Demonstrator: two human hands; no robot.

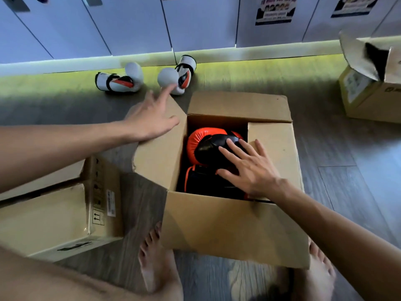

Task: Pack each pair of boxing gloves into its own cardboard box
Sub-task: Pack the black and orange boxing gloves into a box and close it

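Observation:
An open cardboard box [227, 227] stands on the floor between my feet. Inside it lies a pair of orange and black boxing gloves [201, 146]. My right hand [249, 166] rests flat on them with straight, spread fingers. My left hand [149, 118] lies open on the box's left flap [160, 157], fingers stretched toward the wall. Beyond it, by the wall, lie two white boxing gloves with orange and black marks, one [121, 80] on its side and the other [178, 77] more upright.
A shut cardboard box [54, 218] with labels lies at my left. Another box [368, 83] with raised flaps stands at the far right. White cabinet doors [130, 25] line the back wall. My bare feet [154, 257] stand beside the middle box.

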